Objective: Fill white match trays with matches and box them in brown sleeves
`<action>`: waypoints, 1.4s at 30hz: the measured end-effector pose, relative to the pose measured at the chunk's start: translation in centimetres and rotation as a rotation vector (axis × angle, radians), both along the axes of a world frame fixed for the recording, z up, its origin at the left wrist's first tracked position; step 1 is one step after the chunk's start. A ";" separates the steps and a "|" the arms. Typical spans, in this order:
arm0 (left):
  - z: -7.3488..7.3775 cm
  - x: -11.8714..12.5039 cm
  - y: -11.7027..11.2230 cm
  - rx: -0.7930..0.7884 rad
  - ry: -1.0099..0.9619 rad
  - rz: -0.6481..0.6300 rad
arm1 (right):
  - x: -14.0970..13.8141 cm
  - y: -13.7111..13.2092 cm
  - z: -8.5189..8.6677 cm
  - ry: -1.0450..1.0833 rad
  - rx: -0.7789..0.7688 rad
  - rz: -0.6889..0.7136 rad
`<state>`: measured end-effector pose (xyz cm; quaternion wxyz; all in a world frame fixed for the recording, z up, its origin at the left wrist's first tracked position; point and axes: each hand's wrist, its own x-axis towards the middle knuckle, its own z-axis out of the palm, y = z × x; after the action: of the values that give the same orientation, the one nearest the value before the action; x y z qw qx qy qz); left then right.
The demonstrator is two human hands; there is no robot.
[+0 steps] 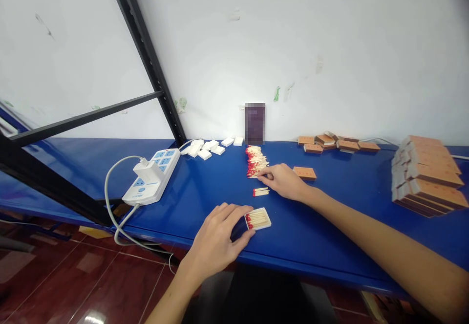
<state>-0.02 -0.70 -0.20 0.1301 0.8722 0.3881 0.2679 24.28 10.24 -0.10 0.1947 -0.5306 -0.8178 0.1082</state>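
Blue table [293, 246] along a pale wall. At its right end, the largest heap: a stack of orange matchboxes [425, 177], several layers high. Contents cannot be told from here; by judgement, these look like finished pieces.

Left hand [219, 233] rests near the table's front edge, thumb and fingers clamped on opposite sides of a white tray [269, 220]. Right hand [284, 181] reaches farther out, thumb and finger drawn close at the near end of a pile of loose matches [256, 160]. Cannot tell whether a match is caught between them.

Against the wall, right of the pile, a loose group of orange boxes [347, 145]; a single orange box [306, 173] lies just beyond the right hand. Left of the pile, scattered white pieces [204, 154], apparently more trays, unattended.

The held tray carries a row of matches [258, 217], red heads toward the left hand. Filling seems well along for this one. Between tray and pile, a small row of matches [261, 192] lies apart on the table. Judged overall: plenty left, pile and white pieces both unused.
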 end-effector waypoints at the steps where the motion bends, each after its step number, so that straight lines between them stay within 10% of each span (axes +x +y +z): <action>1: 0.0 0.0 0.0 -0.003 0.001 0.000 | 0.0 0.0 0.0 0.015 -0.007 0.000; 14: 0.1 0.1 0.1 -0.025 0.000 -0.021 | 0.7 -1.7 1.0 0.267 -0.128 0.018; 42: 0.0 0.1 0.2 -0.021 -0.005 -0.020 | 0.5 -0.9 0.7 0.069 -0.072 0.116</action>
<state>0.06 -0.46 -0.23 0.1430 0.8739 0.3817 0.2647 24.78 9.30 0.62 0.1968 -0.4848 -0.8357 0.1668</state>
